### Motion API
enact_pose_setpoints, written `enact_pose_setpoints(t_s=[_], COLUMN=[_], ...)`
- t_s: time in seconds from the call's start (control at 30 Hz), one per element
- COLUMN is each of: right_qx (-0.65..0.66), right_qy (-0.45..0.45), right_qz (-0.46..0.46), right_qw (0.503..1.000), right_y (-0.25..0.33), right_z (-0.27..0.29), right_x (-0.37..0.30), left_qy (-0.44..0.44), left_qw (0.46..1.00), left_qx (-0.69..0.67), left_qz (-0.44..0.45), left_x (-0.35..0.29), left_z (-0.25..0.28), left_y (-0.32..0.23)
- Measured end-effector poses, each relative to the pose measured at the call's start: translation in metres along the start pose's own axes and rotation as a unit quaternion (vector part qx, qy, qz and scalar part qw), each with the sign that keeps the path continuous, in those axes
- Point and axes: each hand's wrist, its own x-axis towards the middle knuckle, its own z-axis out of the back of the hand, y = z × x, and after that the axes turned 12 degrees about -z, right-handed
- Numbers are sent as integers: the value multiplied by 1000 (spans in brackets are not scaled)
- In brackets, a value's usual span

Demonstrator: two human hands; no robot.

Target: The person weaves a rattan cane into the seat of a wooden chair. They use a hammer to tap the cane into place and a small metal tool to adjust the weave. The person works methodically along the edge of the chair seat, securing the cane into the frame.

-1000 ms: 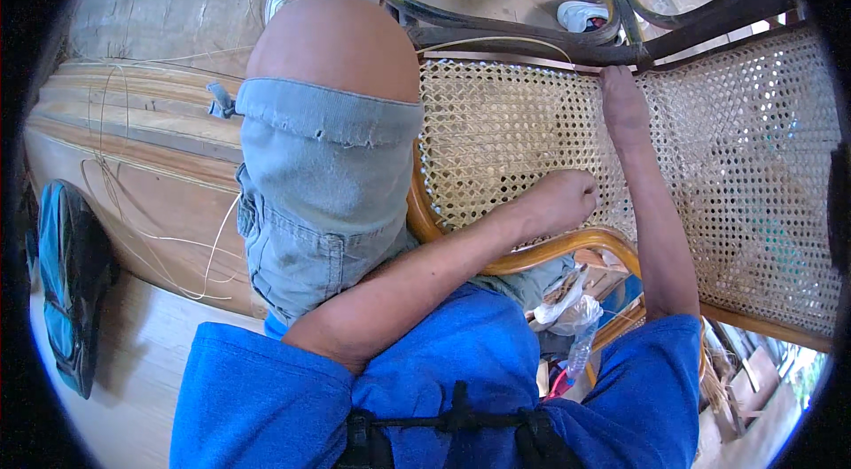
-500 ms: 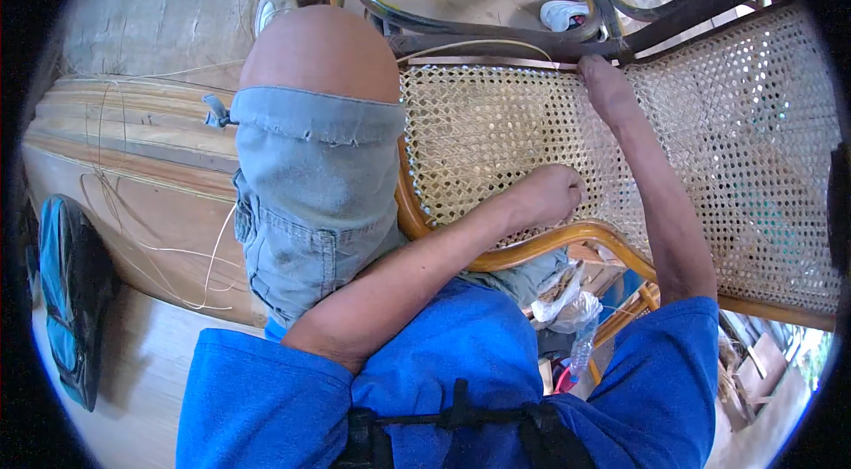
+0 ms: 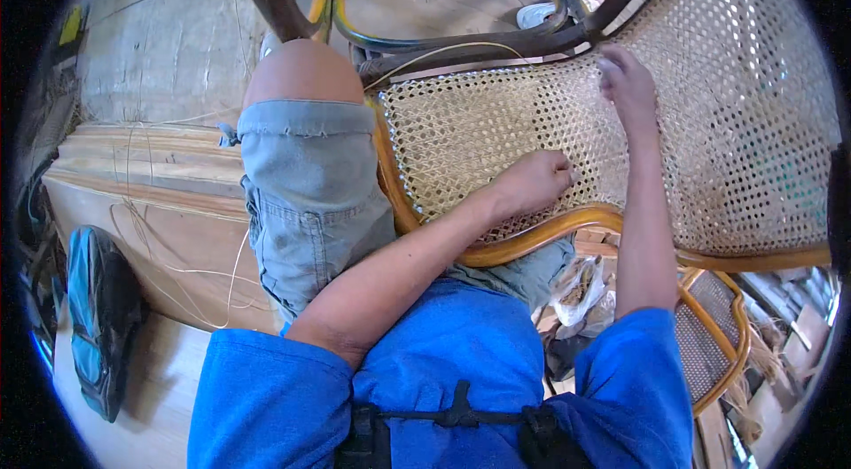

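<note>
A woven cane seat (image 3: pixel 461 123) of a rattan chair lies before me, its mesh running on into the back panel (image 3: pixel 745 105) at the right. My left hand (image 3: pixel 532 183) rests over the seat near its glossy brown front rail (image 3: pixel 541 238), thumb and fingertips pinched together. Whatever they pinch, if anything, is too small to make out. My right hand (image 3: pixel 631 89) is raised over the mesh close to the dark far rail (image 3: pixel 496 50), with its fingers curled in. What lies inside those fingers is hidden. A loose cane strip (image 3: pixel 443 49) arches along the far rail.
My knee in grey shorts (image 3: pixel 310 150) stands left of the seat. Beyond it are stacked wooden boards (image 3: pixel 160 168) with loose cane strands and a blue-black bag (image 3: pixel 93 318). A plastic bag (image 3: pixel 581 292) and a smaller woven chair piece (image 3: pixel 709 327) lie below the seat.
My right hand has lifted off the seat's far edge, its fingers now turned leftward. My left hand has shifted slightly, its pinched fingertips now showing. The whole view has tilted a little.
</note>
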Motion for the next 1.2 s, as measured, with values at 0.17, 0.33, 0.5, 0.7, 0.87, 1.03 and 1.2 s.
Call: enact_pose_setpoints(t_s=[0.17, 0.33, 0.5, 0.7, 0.87, 1.03, 1.2], right_qx=[118, 157, -73, -27, -60, 69, 302], right_qy=[-98, -189, -131, -173, -175, -244, -329], right_qz=[-53, -277, -255, -368, -327, -254, -141], right_qw=[987, 929, 955, 913, 927, 933, 883], right_y=[-51, -132, -280, -247, -229, -182, -122], right_z=[61, 51, -30, -67, -61, -35, 2], right_x=[-121, -240, -353, -353, -333, -361, -338], left_qy=[3, -46, -54, -81, -81, -102, -108], left_qw=[1000, 999, 996, 994, 947, 825, 803], left_qx=[15, 5, -55, -55, -284, -549, -581], left_qz=[25, 0, 54, 49, 126, 82, 80], left_x=[-4, -9, -7, -16, -16, -18, -5], left_z=[1, -3, -15, -13, 2, 28, 19], left_y=[-16, -12, -22, -22, -16, 4, 10])
